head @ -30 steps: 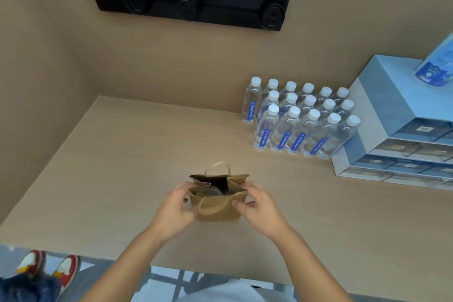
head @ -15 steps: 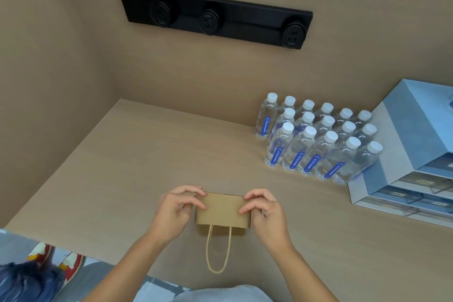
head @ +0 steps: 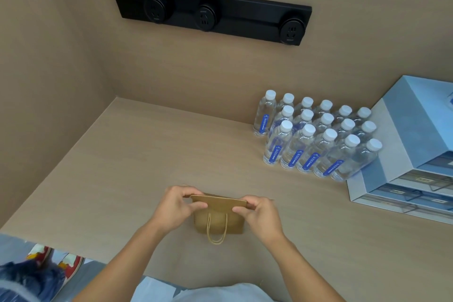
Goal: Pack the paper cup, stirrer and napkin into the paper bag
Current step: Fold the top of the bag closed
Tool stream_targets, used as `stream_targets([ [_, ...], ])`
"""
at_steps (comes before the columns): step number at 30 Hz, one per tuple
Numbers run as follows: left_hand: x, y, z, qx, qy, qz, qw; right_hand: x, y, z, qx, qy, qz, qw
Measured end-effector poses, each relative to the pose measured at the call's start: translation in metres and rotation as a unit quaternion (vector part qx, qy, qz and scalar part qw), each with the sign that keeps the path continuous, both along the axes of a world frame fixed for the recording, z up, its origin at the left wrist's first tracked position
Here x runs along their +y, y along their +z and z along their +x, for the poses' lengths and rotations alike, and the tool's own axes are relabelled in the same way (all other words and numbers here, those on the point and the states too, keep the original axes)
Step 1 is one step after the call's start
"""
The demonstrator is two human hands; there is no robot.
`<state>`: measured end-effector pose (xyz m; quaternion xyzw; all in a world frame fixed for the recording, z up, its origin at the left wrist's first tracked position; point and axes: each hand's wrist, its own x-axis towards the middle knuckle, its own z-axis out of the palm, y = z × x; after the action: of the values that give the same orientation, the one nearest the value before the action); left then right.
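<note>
Both grips, left hand (head: 175, 206) and right hand (head: 261, 212), pinch the folded-over top of the small brown paper bag (head: 218, 218). It stands on the pale wooden desk (head: 147, 154), apparently being creased shut to keep its unseen contents in.

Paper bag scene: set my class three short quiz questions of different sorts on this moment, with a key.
1. True or false: the paper bag has its top folded shut.
2. Which hand pinches the fold's left end? A) left hand B) right hand
3. Fill in: the bag's rope handle hangs toward the ____.

Key: 1 true; 2 A; 3 person.
</note>
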<state>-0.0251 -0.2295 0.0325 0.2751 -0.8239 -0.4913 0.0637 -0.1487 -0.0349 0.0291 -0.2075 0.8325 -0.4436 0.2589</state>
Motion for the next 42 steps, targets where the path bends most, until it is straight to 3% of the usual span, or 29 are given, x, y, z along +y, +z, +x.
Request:
stream_targets([
  [7, -0.009, 0.002, 0.008, 0.014, 0.046, 0.005, 0.999, 0.006, -0.002, 0.003, -0.024, -0.005, -0.026, 0.999],
  [10, -0.01, 0.001, 0.004, 0.001, 0.02, -0.053, 0.998, 0.001, -0.002, -0.001, -0.005, 0.005, 0.002, 1.0],
  [16, 0.011, 0.013, -0.018, 0.006, -0.131, -0.129, 0.983, -0.027, 0.01, 0.003, 0.124, 0.141, 0.049, 0.981],
  [19, 0.004, 0.013, -0.014, 0.009, -0.103, -0.108, 0.989, -0.018, 0.012, -0.004, 0.104, 0.177, 0.046, 0.978],
  [28, -0.006, 0.009, -0.003, 0.04, -0.034, -0.101, 0.994, -0.006, 0.016, -0.009, 0.073, 0.138, 0.007, 0.988],
  [33, 0.011, 0.016, -0.022, 0.033, -0.113, -0.103, 0.988, -0.025, 0.02, -0.008, 0.111, 0.155, 0.031, 0.981],
  [39, 0.001, 0.001, -0.012, -0.01, -0.067, -0.05, 0.996, 0.003, -0.004, -0.017, 0.009, 0.063, 0.037, 0.997],
  [42, 0.003, -0.014, -0.005, -0.001, -0.013, 0.059, 0.998, 0.014, -0.013, -0.013, -0.072, 0.021, 0.003, 0.997],
])
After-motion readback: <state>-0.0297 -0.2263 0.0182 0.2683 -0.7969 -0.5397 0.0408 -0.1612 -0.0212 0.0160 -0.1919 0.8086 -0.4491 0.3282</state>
